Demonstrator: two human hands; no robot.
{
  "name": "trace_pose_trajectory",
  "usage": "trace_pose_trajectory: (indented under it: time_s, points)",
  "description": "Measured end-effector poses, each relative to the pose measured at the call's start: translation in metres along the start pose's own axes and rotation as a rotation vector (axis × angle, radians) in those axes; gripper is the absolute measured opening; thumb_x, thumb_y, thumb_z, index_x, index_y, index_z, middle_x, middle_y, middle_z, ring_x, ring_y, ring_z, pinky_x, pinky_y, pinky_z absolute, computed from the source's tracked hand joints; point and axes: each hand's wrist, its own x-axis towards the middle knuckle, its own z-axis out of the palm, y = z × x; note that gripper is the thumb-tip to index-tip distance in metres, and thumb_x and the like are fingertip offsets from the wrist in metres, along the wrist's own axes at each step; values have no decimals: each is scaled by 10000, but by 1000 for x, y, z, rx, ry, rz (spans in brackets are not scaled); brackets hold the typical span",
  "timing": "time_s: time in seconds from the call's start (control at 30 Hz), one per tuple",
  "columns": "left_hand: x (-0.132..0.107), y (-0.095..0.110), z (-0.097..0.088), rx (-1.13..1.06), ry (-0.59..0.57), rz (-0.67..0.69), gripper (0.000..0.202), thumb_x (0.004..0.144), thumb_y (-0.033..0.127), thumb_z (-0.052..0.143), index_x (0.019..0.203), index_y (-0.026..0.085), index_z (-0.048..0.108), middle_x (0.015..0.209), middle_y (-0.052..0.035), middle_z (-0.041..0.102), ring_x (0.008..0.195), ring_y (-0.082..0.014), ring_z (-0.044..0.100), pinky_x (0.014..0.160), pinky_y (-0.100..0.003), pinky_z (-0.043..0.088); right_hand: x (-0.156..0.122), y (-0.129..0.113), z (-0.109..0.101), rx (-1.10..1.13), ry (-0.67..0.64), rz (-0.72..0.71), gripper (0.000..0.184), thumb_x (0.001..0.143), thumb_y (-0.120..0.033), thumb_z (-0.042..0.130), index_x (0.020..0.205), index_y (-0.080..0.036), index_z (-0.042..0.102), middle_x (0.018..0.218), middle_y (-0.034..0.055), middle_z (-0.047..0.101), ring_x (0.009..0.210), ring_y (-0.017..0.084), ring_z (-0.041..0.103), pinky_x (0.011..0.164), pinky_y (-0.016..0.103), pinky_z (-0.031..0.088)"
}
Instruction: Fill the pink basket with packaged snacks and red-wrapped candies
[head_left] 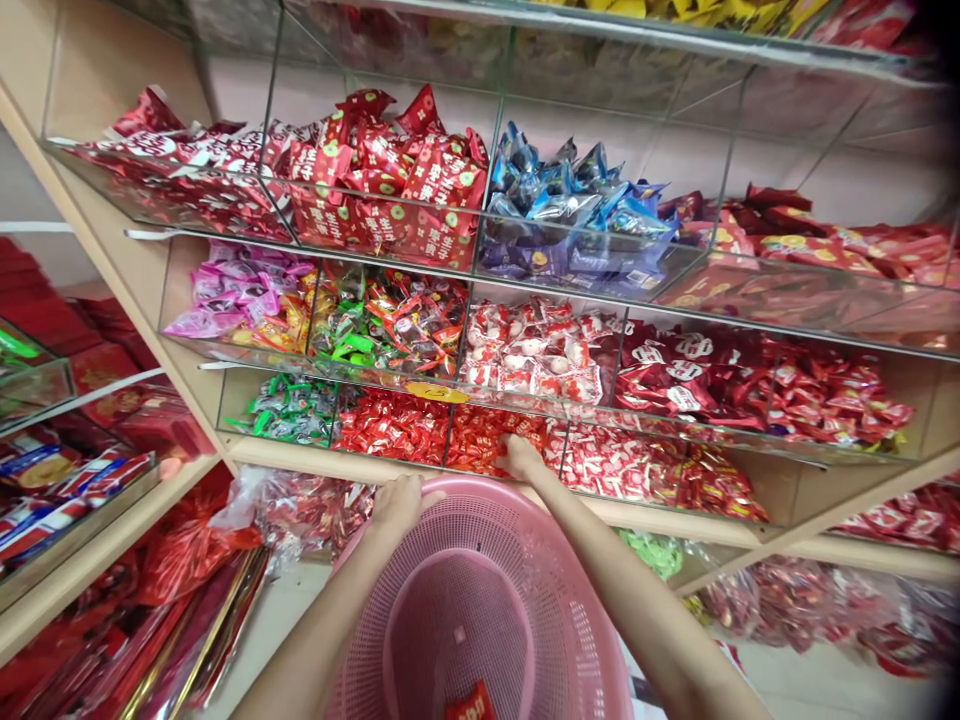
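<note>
We record the left hand point(397, 505) at the far rim of the pink basket point(525, 600). Its fingers are curled over the edge and closed on it, and the forearm runs up from the lower left with the wrist straight.

The right hand point(521, 458) is extended beyond the rim, arm nearly straight and palm down. Its fingertips are buried among the red candies point(480, 440) in a clear compartment point(457, 455) of the lowest row. We cannot tell whether those fingers are closed on a candy.

The two hands are apart, the right one ahead of and higher than the left.

The basket sits below the wooden shelf point(300, 455), with its rim just under the shelf's edge. One red packet point(469, 703) lies on the basket floor.
</note>
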Motion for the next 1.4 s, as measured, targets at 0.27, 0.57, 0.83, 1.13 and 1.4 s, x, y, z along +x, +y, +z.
trace_pose_trajectory:
  time_s: [0.27, 0.57, 0.83, 1.13, 1.4]
  points:
    - [0, 0, 1, -4, 2, -2, 627, 800, 658, 288, 950, 154, 630, 913, -158, 684, 903, -298, 634, 747, -363, 461, 10, 17, -3, 325, 23, 41, 282, 727, -266, 636, 978, -148, 585, 815, 51, 626, 450, 92, 558, 428, 201, 428]
    - [0, 0, 1, -9, -3, 3, 605, 807, 637, 316, 929, 136, 632, 904, -172, 686, 903, -299, 638, 746, -365, 466, -9, 15, -35, 542, 49, -51, 286, 726, -266, 637, 954, -102, 583, 706, 27, 595, 487, 101, 526, 428, 205, 426]
    - [-1, 1, 0, -23, 2, -6, 569, 796, 639, 345, 930, 161, 623, 934, -151, 678, 911, -300, 631, 738, -361, 465, -104, -26, -22, 718, -220, -465, 225, 758, -345, 598, 903, -176, 572, 674, -32, 567, 518, 96, 518, 491, 209, 440]
    - [-3, 3, -3, -3, 5, 9, 552, 805, 619, 352, 940, 159, 625, 935, -155, 681, 905, -301, 634, 733, -363, 469, -200, -19, 104, 130, -336, -940, 212, 738, -317, 627, 931, -236, 600, 983, 17, 601, 831, 159, 571, 697, 234, 448]
    - [-5, 8, -4, -11, -19, 7, 549, 802, 624, 352, 941, 169, 627, 933, -151, 681, 915, -278, 630, 747, -337, 459, -198, -8, 128, 8, -343, -1096, 270, 815, -449, 524, 980, -241, 573, 1003, 22, 578, 914, 165, 538, 853, 278, 407]
